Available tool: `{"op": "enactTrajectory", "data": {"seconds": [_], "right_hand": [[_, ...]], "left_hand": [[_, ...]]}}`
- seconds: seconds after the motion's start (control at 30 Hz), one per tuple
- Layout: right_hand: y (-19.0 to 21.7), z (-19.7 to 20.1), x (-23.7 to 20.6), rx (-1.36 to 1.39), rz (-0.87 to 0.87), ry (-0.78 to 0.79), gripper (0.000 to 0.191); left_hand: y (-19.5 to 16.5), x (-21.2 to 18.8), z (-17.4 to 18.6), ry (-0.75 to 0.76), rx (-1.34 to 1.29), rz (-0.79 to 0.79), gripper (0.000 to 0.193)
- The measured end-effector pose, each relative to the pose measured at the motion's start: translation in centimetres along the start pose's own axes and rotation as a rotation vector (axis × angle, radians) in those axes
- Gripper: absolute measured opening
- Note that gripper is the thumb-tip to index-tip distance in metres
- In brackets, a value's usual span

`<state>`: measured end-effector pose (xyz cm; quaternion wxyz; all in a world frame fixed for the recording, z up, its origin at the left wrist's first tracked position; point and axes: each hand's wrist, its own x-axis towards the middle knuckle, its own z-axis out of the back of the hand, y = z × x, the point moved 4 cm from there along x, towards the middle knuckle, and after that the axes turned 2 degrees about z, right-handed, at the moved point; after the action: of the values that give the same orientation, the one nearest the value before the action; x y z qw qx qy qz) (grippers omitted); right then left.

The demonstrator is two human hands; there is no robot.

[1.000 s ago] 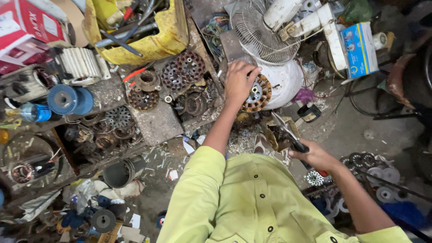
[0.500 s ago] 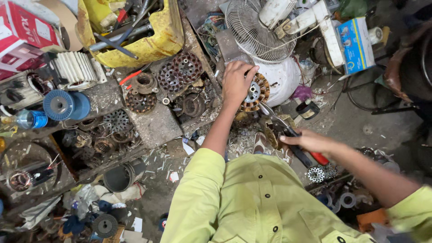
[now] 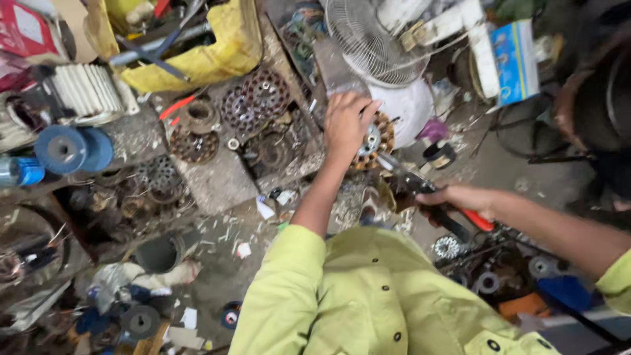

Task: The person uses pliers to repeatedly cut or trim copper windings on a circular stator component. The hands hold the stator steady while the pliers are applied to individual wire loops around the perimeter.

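1. A lime-green shirt is seen nearest the camera, both sleeves reaching out over a cluttered floor.
2. The right hand is closed round pliers with red and black handles; the tool's tip is pointed at the stator.
3. The left hand is laid on the stator, fingers curled over its rim, partly open; a firm grip cannot be confirmed.
4. The stator, a round core with copper windings, is held against a white motor housing, just below a fan grille.
5. Left of the hand, rusty stator cores are spread on a concrete slab.
6. Further left, a blue spool and a white ribbed part are seen.
7. At the far top, a yellow tub with tools is placed; a blue box is at upper right.
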<state>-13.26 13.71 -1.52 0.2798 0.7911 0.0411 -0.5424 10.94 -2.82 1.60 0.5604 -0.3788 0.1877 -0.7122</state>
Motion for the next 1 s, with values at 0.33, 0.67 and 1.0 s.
{"op": "enactTrajectory", "data": {"seconds": [0.33,0.67,1.0], "right_hand": [[-1.0,-0.6,2.3,-0.327,0.22,-0.195,0.025],[-3.7,-2.7,3.4,-0.608,0.431,-0.582,0.03],[-2.8,0.1,2.4,-0.362,0.201,-0.268,0.031]], "left_hand": [[1.4,0.2,-1.2,0.114,0.08,0.037,0.036],[0.0,-2.1,-0.4,0.117,0.068,-0.035,0.025],[0.0,0.0,0.2,0.072,0.039,0.043,0.029]]}}
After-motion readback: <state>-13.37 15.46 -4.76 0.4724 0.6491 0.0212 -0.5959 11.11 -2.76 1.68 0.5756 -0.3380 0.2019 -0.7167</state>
